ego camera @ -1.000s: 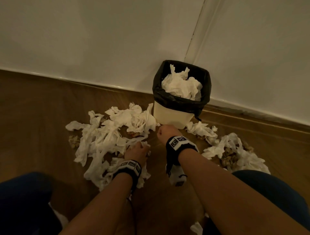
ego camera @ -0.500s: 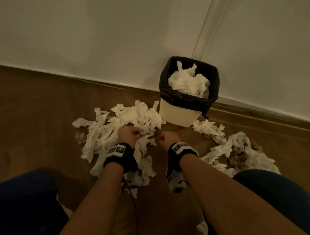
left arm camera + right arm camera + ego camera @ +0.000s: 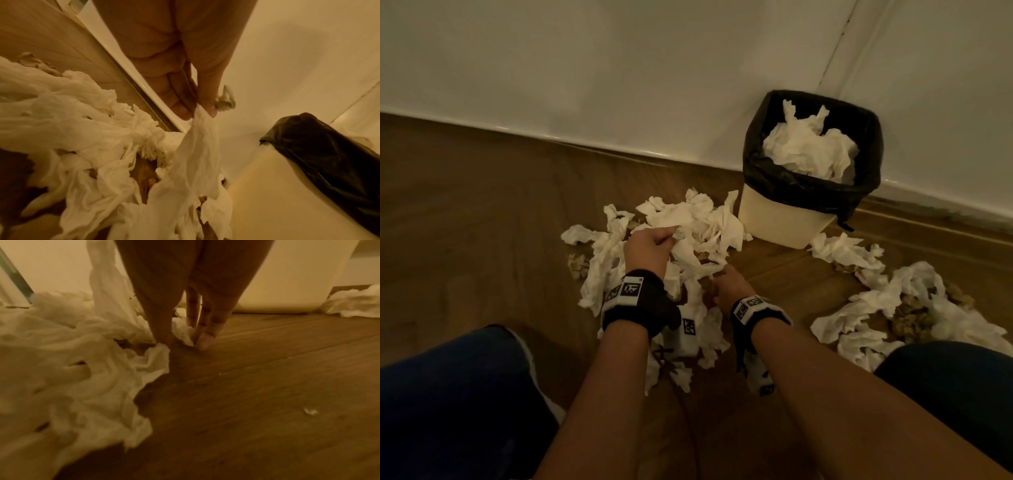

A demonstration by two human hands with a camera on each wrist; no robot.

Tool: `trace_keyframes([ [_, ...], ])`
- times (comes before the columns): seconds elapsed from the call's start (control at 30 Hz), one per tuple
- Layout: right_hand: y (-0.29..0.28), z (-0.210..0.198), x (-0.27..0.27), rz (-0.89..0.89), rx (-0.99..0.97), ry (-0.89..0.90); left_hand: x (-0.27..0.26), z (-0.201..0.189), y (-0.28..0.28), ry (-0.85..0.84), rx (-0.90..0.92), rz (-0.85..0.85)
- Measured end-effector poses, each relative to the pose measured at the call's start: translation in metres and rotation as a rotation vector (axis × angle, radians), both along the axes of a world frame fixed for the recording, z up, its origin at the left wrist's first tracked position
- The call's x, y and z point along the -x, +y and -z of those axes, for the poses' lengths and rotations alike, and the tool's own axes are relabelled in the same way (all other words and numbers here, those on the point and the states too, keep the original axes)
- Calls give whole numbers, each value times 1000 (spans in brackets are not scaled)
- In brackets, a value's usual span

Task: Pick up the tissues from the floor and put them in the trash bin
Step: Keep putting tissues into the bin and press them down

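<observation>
A pile of white tissues (image 3: 698, 222) lies on the wooden floor left of the trash bin (image 3: 780, 219), which is cream with a black liner and holds crumpled tissues (image 3: 811, 150). My left hand (image 3: 654, 243) is raised above the pile; in the left wrist view my left hand (image 3: 198, 113) pinches the top of one tissue (image 3: 197, 154) that hangs down to the heap. My right hand (image 3: 722, 281) is down at the pile's near right edge; its thumb and fingertips (image 3: 203, 340) pinch a small wad of tissue (image 3: 183, 334) against the floor.
A second spread of tissues (image 3: 893, 308) with brownish crumpled bits lies right of the bin. White walls meet in a corner behind the bin (image 3: 329, 154). My knees in dark trousers (image 3: 448, 394) flank both arms. Bare floor (image 3: 267, 386) stretches right of my right hand.
My left hand has come up and forward from the floor, pulling a tissue with it. My right hand has moved left to the pile and uncurled from a fist down onto a tissue.
</observation>
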State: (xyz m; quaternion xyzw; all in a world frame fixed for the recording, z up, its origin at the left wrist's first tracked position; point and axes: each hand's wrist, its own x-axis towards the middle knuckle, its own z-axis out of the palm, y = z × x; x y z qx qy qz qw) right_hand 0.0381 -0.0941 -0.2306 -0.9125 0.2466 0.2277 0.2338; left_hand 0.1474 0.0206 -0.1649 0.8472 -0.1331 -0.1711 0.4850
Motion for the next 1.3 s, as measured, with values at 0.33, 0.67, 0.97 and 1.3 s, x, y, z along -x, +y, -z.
trace_keyframes([
  [0.33, -34, -53, 13, 662, -224, -329, 4, -49, -4, 75, 247, -64],
  [0.67, -67, -183, 31, 670, -160, -832, 11, -144, -52, -127, 397, 61],
  [0.97, -109, -244, 53, 694, 129, -974, 27, -210, -108, -253, 575, 243],
  [1.3, -147, -226, 59, 741, 282, -776, 47, -192, -165, -196, 602, 408],
])
